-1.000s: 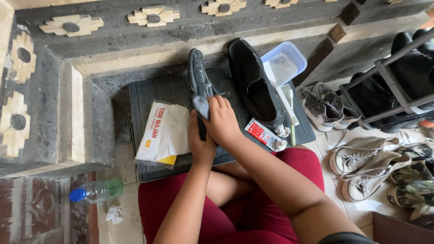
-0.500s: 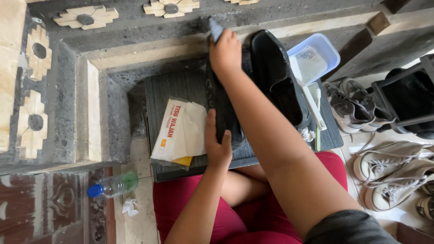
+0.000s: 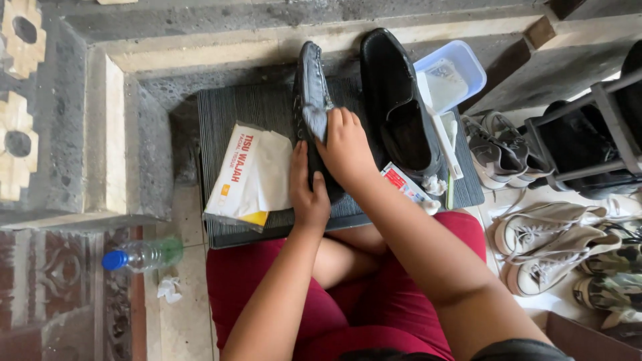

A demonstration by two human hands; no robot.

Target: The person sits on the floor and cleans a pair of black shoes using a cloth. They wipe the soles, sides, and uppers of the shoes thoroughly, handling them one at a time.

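I am looking straight down at my lap and a dark ribbed mat [image 3: 254, 113] laid on a grey stone step [image 3: 200, 40]. On the mat's far right corner sits a pale blue plastic tub [image 3: 449, 73], open, with a whitish lump inside that I cannot make out. At the mat's left lies a soft white and orange tissue pack [image 3: 251, 175], its top flap loose.

In the middle of the mat a black shoe [image 3: 309, 73] lies on its side, toe pointing away from me. My left hand [image 3: 309, 194] lies flat along its heel end, fingers together, pressing it down. My right hand [image 3: 346, 146] is curled around a small pale cloth [image 3: 314, 120] and pinches it against the shoe's side. Just beside, to the right, the second black shoe [image 3: 394, 100] stands upright, its opening towards me. A small red and white tube [image 3: 404, 184] lies by my right wrist — a white brush [image 3: 441, 134] rests along the mat's right edge.

My red shorts [image 3: 281, 301] fill the bottom of the view. On the tiled floor at left lie a clear plastic bottle with a blue cap [image 3: 140, 254] and a crumpled tissue [image 3: 168, 289]. At right, grey sneakers [image 3: 495, 147], cream sneakers [image 3: 542, 247] and a dark shoe rack [image 3: 595, 134].
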